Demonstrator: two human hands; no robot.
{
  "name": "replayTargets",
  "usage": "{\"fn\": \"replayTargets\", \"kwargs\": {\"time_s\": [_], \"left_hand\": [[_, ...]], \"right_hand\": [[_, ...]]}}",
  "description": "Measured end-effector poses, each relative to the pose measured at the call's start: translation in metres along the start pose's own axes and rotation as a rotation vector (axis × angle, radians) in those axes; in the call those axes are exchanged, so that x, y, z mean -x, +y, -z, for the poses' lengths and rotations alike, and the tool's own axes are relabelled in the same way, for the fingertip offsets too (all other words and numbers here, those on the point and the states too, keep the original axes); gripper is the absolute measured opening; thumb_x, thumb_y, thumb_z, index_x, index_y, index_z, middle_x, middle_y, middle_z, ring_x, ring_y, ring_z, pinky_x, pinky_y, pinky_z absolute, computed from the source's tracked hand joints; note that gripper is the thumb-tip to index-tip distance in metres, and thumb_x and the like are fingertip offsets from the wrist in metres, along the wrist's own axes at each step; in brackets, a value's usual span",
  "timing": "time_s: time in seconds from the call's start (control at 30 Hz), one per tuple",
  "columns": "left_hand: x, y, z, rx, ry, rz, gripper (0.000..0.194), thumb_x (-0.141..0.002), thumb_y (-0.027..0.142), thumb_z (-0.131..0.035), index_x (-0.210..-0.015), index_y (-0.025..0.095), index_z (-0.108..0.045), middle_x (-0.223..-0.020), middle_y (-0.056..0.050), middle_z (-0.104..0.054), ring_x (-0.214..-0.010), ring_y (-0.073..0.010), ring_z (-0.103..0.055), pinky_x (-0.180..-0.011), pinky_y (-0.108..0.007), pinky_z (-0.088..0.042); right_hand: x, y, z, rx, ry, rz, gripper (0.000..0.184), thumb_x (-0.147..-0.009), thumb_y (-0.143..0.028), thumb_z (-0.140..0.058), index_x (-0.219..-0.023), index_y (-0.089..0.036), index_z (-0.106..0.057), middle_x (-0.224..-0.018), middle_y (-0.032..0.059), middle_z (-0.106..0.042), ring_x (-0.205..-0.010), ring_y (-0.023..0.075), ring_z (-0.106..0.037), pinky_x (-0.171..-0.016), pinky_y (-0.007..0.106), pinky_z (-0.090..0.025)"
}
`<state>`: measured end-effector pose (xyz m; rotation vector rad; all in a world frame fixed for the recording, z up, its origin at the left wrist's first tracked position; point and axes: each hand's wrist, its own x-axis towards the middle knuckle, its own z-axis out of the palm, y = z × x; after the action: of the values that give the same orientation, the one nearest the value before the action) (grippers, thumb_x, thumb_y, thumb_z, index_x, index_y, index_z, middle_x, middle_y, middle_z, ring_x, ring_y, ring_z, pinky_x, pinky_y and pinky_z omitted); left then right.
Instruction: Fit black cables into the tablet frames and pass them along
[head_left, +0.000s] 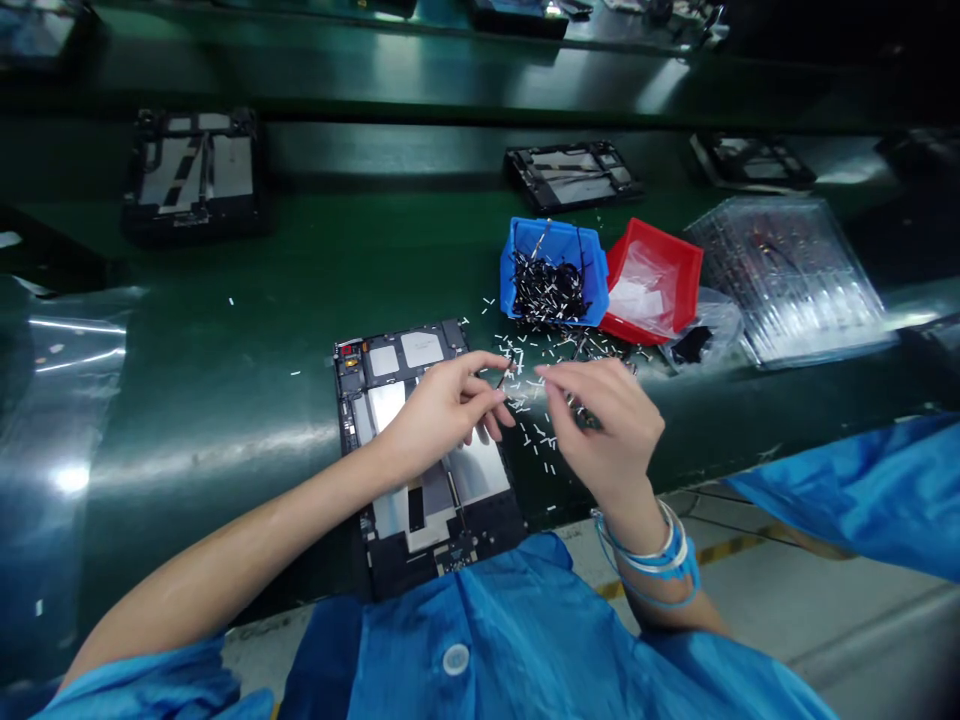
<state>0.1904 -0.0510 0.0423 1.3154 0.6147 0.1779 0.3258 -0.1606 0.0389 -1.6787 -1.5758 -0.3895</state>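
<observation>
My left hand [466, 402] is above an opened tablet [484, 470], pinching a small dark strip [505, 377] between thumb and forefinger. To its right, my right hand [604, 415] has its thumb and forefinger drawn together in a pinch; whatever is in it is too small to make out. Under and between the hands lie many tiny white slips [544, 437] scattered on the green work surface. The tablet rests in front of my body, its inner metal plates and circuit parts showing, partly covered by my left hand and forearm.
A blue bin [596, 265] full of small black strips stands beyond the hands, beside a red bin [686, 285] with clear plastic bags. Stacked clear trays [795, 280] lie farther right. More opened tablets [196, 175] sit along the back. Another person's blue sleeve [870, 490] is at right.
</observation>
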Motion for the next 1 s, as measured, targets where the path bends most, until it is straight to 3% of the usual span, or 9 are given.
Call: {"fn": "replayTargets", "kwargs": {"time_s": [0.13, 0.4, 0.57, 0.7, 0.83, 1.0], "left_hand": [[0.001, 0.001, 0.0, 0.021, -0.022, -0.034, 0.033, -0.086, 0.006, -0.051, -0.118, 0.013, -0.047, -0.065, 0.0, -0.066, -0.058, -0.0123, -0.065, -0.04, -0.013, -0.043], [0.002, -0.004, 0.001, 0.03, -0.127, -0.096, 0.067, -0.084, 0.0, -0.047, -0.146, 0.017, -0.03, -0.085, -0.004, -0.07, -0.071, -0.0125, -0.066, -0.056, -0.018, -0.055], [0.002, -0.01, 0.0, 0.03, -0.134, -0.106, 0.074, -0.084, 0.0, -0.046, -0.151, 0.022, -0.023, -0.1, -0.007, -0.071, -0.075, -0.012, -0.066, -0.066, -0.021, -0.056], [0.001, -0.012, -0.001, 0.035, -0.115, -0.074, 0.075, -0.084, -0.001, -0.045, -0.152, 0.02, -0.02, -0.096, -0.007, -0.072, -0.073, -0.0117, -0.065, -0.065, -0.021, -0.055], [-0.001, -0.01, 0.0, -0.006, -0.096, -0.057, 0.076, -0.083, -0.002, -0.046, -0.152, 0.019, -0.021, -0.082, -0.004, -0.072, -0.067, -0.0117, -0.065, -0.061, -0.02, -0.055], [-0.002, -0.007, 0.004, 0.018, -0.065, 0.04, 0.077, -0.082, -0.004, -0.045, -0.152, 0.019, -0.02, -0.091, -0.01, -0.072, -0.087, -0.0205, -0.071, -0.055, -0.018, -0.055]], "right_hand": [[0.002, -0.011, -0.004, -0.122, -0.111, 0.036, 0.012, -0.082, -0.008, -0.062, -0.086, -0.018, -0.068, -0.082, 0.0065, -0.073, -0.075, 0.0172, -0.063, -0.066, 0.033, -0.054], [0.006, -0.01, -0.007, -0.073, -0.103, 0.073, 0.01, -0.082, -0.01, -0.063, -0.087, -0.018, -0.068, -0.085, 0.0067, -0.073, -0.076, 0.0172, -0.063, -0.067, 0.033, -0.055], [0.007, -0.012, -0.009, 0.05, -0.089, 0.133, 0.008, -0.081, -0.012, -0.064, -0.087, -0.015, -0.067, -0.083, 0.0081, -0.074, -0.075, 0.0184, -0.061, -0.064, 0.032, -0.055], [0.007, -0.017, -0.014, 0.134, -0.098, 0.159, 0.005, -0.078, -0.009, -0.064, -0.08, -0.013, -0.067, -0.08, 0.0079, -0.073, -0.072, 0.0186, -0.061, -0.061, 0.031, -0.053], [0.007, -0.014, -0.015, 0.14, -0.112, 0.119, 0.01, -0.08, -0.009, -0.06, -0.078, -0.015, -0.067, -0.077, 0.005, -0.073, -0.07, 0.0171, -0.061, -0.061, 0.03, -0.052], [0.007, 0.003, -0.009, 0.285, -0.043, -0.016, 0.024, -0.081, -0.004, -0.054, -0.095, -0.017, -0.069, -0.085, 0.0051, -0.074, -0.074, 0.0182, -0.062, -0.065, 0.031, -0.051]]}}
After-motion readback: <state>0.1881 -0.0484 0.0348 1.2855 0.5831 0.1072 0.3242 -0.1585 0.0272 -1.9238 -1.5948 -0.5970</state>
